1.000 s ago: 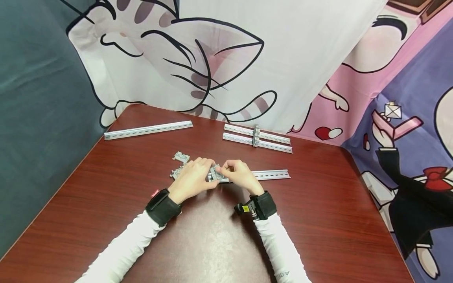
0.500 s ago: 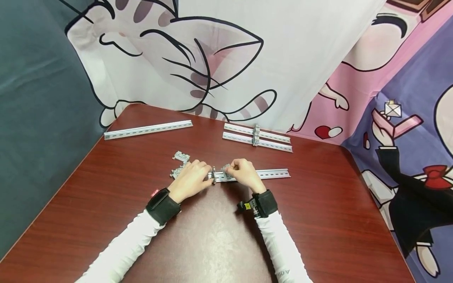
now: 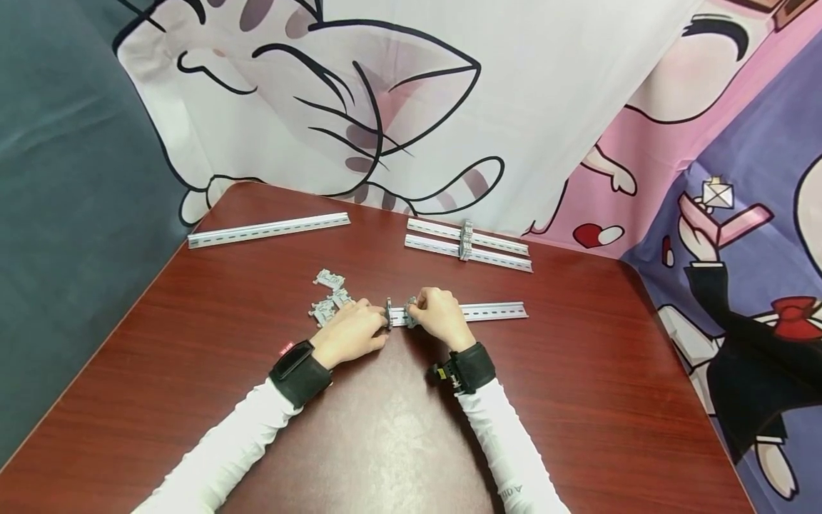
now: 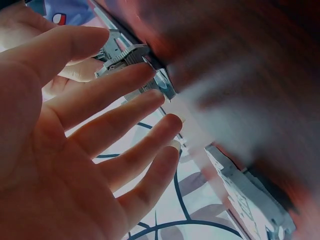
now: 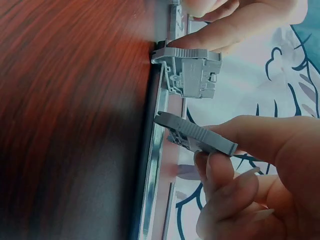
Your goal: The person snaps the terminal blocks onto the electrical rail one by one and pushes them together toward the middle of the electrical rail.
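Note:
My right hand (image 3: 443,318) pinches a grey DIN-rail terminal block (image 5: 195,132) between thumb and fingers. That block is tilted, its lower end at the slotted metal DIN rail (image 3: 496,311) lying across the mid-table. Left of it, a second grey terminal block (image 5: 192,75) stands upright on the rail near its left end. My left hand (image 3: 352,332) is beside this second block, fingers extended; in the left wrist view the index fingertip appears to touch it. The rail's left end is partly hidden by the left hand.
Several loose grey terminal blocks (image 3: 330,279) lie just beyond the left hand. A longer rail (image 3: 270,230) lies at the back left. Two parallel rails (image 3: 501,264) at the back right carry a row of blocks (image 3: 466,240) across them. A printed curtain (image 3: 546,86) hangs behind the table.
The right hand has moved slightly right with its terminal block and turned it from flat-facing to edge-on over the rail. The left hand has drawn back a little, uncovering the standing block.

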A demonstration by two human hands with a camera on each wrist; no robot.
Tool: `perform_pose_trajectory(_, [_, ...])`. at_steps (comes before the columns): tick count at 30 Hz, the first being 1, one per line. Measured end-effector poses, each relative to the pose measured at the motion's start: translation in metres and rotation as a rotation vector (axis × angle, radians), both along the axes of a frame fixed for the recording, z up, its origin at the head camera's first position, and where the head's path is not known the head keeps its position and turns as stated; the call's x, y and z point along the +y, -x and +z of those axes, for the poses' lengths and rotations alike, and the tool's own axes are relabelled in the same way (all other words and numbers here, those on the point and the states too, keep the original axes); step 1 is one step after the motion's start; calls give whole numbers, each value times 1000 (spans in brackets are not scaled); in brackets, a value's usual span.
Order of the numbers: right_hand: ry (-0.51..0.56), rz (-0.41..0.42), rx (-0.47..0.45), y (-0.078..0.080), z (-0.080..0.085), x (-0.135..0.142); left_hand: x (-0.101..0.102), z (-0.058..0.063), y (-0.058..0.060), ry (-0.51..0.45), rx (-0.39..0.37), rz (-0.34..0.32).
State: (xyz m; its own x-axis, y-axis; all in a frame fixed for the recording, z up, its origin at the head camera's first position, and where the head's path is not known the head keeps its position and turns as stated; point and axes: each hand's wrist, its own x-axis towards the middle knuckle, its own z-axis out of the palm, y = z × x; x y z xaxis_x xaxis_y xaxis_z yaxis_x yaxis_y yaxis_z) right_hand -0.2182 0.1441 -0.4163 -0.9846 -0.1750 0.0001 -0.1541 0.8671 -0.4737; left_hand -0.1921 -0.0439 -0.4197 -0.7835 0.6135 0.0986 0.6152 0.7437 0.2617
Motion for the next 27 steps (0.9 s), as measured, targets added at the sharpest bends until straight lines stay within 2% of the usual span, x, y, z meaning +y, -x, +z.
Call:
perform_pose_trajectory(15, [-69,-18,62,-4,-8,-12,0,1,-3,9,-4,-5])
perform_pose_trajectory(23, [-129,20,22,-1,-11,-14,-1,0,-3,15,-41,7])
perform_pose_trajectory(27, [-134,24,16,0,-11,-14,0,0,-4,13,-36,12])
